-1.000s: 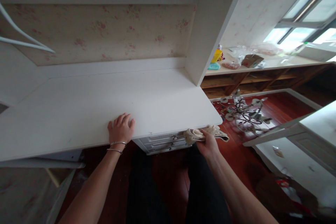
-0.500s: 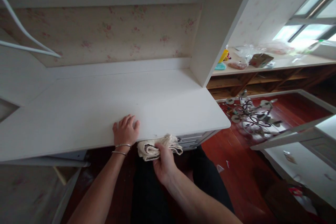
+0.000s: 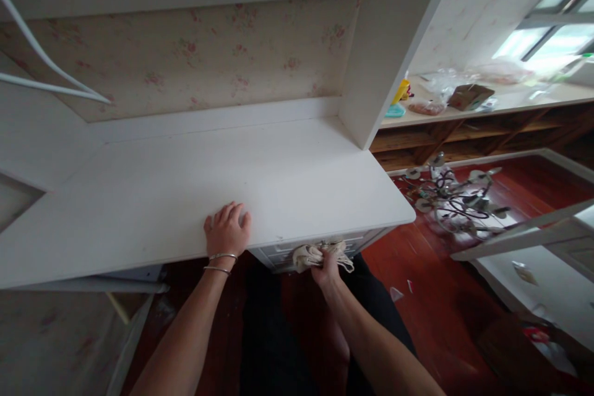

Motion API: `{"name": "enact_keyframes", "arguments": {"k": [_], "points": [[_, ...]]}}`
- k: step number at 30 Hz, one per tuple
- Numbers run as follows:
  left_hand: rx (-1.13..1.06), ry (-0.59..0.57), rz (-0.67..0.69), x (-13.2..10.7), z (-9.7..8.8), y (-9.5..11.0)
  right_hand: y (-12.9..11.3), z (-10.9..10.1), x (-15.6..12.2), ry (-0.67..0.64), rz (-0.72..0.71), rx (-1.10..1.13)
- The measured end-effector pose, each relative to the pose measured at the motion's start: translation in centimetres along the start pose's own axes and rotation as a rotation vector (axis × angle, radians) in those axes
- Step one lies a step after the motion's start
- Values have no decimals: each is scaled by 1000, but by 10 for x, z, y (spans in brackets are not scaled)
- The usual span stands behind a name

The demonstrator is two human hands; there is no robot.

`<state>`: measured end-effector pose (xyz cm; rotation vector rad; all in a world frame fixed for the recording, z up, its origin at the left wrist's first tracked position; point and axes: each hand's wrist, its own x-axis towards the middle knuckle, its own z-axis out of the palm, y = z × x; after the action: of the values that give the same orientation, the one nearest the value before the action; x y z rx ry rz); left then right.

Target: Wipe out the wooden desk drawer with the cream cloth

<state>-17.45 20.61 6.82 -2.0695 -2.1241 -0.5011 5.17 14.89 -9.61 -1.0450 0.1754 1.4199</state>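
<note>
At far left, a looped white cable (image 3: 46, 85) hangs over the white desktop (image 3: 162, 185). The left hand (image 3: 227, 229) rests palm down near the desktop's front edge, open, its fingers slightly spread and bent, gripping nothing; two metal bangles (image 3: 217, 270) circle the wrist. To its right, lower and apart from it, is the cream cloth (image 3: 306, 257), bunched just below that edge and in front of the drawer fronts (image 3: 273, 253); whether it presses on them I cannot tell. The right hand (image 3: 327, 267) is closed round the cloth's middle, thumb uppermost, with folds spilling out on both sides. Further right, well apart from both hands, a wooden shelf unit (image 3: 464, 130) bears a yellow item (image 3: 400, 91), clear plastic bags and a brown box (image 3: 471, 97); any print on the box is too small to read. Before the shelf unit, a chandelier (image 3: 468, 201) lies on the red floor (image 3: 385, 253).
</note>
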Motion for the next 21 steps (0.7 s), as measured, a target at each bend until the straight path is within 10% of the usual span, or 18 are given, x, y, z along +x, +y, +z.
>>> {"name": "enact_keyframes", "arguments": {"k": [6, 15, 21], "points": [[-14, 18, 13, 0, 1, -1, -73, -29, 13, 208, -90, 42], [11, 43, 19, -2, 3, -2, -58, -25, 13, 385, -144, 10], [9, 34, 20, -1, 2, -2, -100, -37, 28, 543, -192, -11]]}}
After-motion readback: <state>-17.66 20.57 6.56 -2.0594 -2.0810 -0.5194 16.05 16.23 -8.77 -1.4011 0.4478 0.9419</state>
